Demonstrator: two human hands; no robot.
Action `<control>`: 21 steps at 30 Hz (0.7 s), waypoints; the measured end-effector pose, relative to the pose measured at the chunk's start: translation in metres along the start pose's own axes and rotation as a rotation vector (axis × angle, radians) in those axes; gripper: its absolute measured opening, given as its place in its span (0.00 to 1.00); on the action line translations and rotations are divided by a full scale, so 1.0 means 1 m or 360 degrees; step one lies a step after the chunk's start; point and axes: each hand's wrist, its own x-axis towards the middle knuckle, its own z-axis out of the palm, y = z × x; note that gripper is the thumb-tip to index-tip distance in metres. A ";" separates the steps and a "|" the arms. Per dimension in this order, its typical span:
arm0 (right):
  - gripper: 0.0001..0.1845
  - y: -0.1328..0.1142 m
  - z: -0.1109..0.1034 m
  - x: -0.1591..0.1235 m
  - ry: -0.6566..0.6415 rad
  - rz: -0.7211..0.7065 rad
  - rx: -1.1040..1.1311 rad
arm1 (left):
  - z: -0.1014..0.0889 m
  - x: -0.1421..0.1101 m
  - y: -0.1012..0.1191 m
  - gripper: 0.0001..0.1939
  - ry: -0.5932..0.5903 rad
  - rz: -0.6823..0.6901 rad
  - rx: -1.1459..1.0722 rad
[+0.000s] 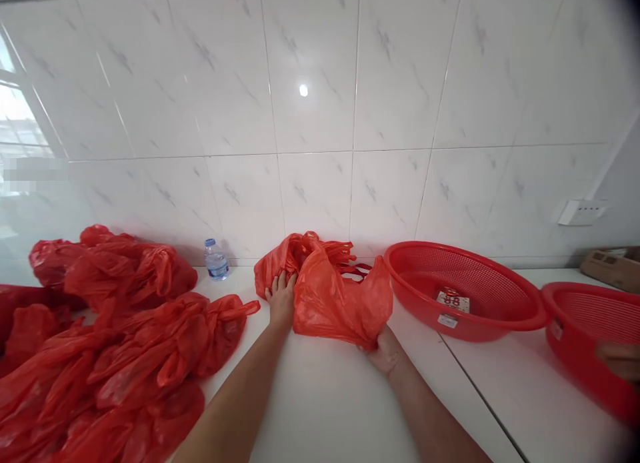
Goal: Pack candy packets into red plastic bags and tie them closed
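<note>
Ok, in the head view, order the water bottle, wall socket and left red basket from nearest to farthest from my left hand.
From your left hand:
1. Water bottle, just to its left.
2. Left red basket, off to its right.
3. Wall socket, far right and higher up.
</note>
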 end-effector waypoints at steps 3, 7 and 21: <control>0.06 -0.008 -0.012 -0.016 0.0039 -0.0125 -0.0263 | 0.001 -0.002 0.002 0.32 0.0040 -0.0040 -0.0005; 0.04 -0.016 -0.026 -0.033 0.0165 -0.0218 -0.0758 | -0.004 -0.011 0.008 0.35 0.0187 0.0015 0.0019; 0.07 -0.022 -0.015 -0.054 -0.0105 -0.0226 -0.1322 | -0.028 -0.088 0.042 0.31 -0.0428 0.0028 -0.2188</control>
